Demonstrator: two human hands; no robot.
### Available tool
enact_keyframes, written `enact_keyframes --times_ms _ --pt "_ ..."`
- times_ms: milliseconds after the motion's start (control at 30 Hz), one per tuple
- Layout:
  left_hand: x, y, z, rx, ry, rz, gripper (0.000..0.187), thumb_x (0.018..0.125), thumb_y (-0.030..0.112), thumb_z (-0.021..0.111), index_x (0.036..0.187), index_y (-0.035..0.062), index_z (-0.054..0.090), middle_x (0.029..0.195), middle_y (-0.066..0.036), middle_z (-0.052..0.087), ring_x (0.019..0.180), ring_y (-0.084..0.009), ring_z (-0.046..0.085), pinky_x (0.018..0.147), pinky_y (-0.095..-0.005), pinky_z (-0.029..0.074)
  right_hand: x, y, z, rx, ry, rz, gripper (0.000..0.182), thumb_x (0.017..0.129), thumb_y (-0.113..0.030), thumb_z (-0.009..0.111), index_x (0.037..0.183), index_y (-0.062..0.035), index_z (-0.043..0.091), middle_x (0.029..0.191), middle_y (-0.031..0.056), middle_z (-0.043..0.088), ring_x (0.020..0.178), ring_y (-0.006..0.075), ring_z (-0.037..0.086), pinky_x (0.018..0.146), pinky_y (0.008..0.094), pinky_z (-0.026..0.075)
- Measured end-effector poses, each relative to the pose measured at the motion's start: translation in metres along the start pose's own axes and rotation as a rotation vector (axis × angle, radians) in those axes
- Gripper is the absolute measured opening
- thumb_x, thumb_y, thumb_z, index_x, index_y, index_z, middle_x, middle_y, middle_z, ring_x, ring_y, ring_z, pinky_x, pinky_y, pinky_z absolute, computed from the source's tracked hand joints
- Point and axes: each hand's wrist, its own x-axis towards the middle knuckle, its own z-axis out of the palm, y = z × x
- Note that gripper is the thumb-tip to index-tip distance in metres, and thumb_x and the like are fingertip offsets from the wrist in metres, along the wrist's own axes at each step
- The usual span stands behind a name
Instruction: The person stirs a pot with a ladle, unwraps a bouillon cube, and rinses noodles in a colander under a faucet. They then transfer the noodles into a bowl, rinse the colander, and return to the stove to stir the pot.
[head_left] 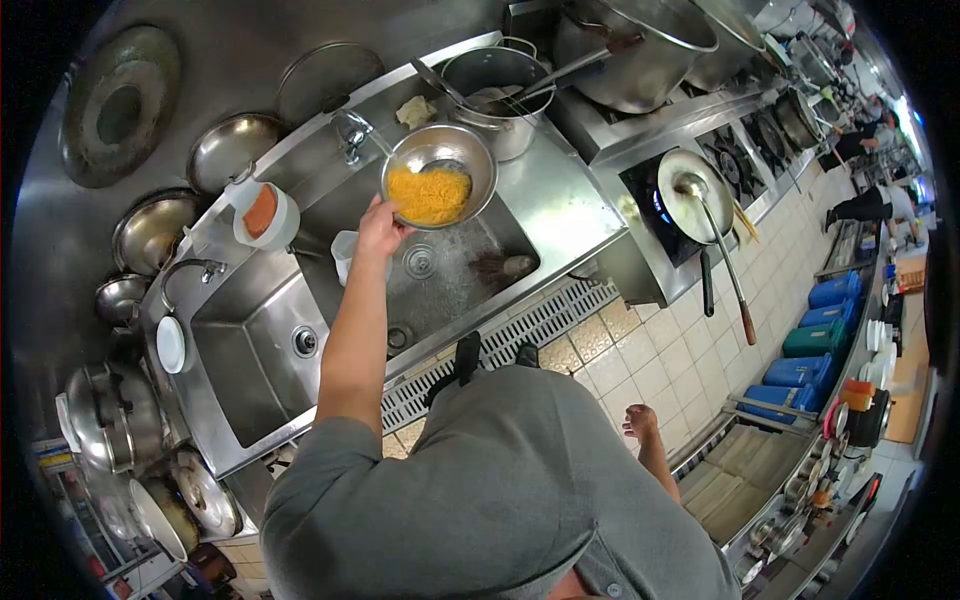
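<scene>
My left hand (pixel 382 228) grips the rim of a metal bowl (pixel 477 158) over the sink. Fine orange-yellow shreds (pixel 428 195) lie in the bowl, bunched toward my side. The faucet (pixel 352 138) stands just beside the bowl's far left rim, its spout pointing toward it. Below, in the wet sink basin (pixel 440 290), rest a dark bristled brush (pixel 503 267) and a white plastic container (pixel 345 255), partly hidden by my forearm. My right hand (pixel 640 422) hangs at my side above the tiled floor, empty, its fingers loosely bent and apart.
A pot (pixel 515 135) with utensils stands behind the bowl. Right of the counter, a wok (pixel 690 190) with a ladle sits over a blue flame, its handle jutting out. Large stockpots (pixel 640 60) stand farther back. Blue bins (pixel 800 370) line the aisle, where other people (pixel 870 205) stand.
</scene>
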Motion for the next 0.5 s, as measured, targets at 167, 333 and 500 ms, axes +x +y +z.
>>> enact_keyframes --times_ms 167,333,500 --pt "0.03 0.017 0.002 -0.084 0.293 0.047 0.044 0.089 0.0 0.051 0.13 0.0148 0.043 0.105 -0.013 0.06 0.08 -0.0272 0.064 0.059 -0.0446 0.056 -0.01 -0.01 -0.009 0.026 0.025 0.024 0.018 0.094 -0.016 0.057 0.11 -0.009 0.061 0.084 0.0075 0.063 0.065 0.0228 0.065 0.055 0.0395 0.055" --pt "0.005 0.035 0.007 -0.041 0.227 0.082 0.046 0.089 -0.001 0.051 0.13 0.0164 0.045 0.107 -0.013 0.06 0.082 -0.0273 0.064 0.061 -0.0441 0.056 -0.01 -0.007 -0.012 0.036 0.064 -0.017 0.019 0.094 -0.017 0.056 0.11 -0.0089 0.062 0.088 0.0077 0.064 0.067 0.0229 0.066 0.058 0.0392 0.057" --pt "-0.023 -0.005 -0.017 -0.334 0.267 0.291 0.056 0.088 -0.001 0.054 0.138 0.0197 0.04 0.117 -0.012 0.057 0.092 -0.0308 0.062 0.07 -0.0455 0.056 -0.01 0.013 0.001 0.093 0.013 0.008 0.018 0.095 -0.02 0.055 0.109 -0.0105 0.061 0.083 0.0079 0.062 0.065 0.025 0.065 0.059 0.0458 0.056"
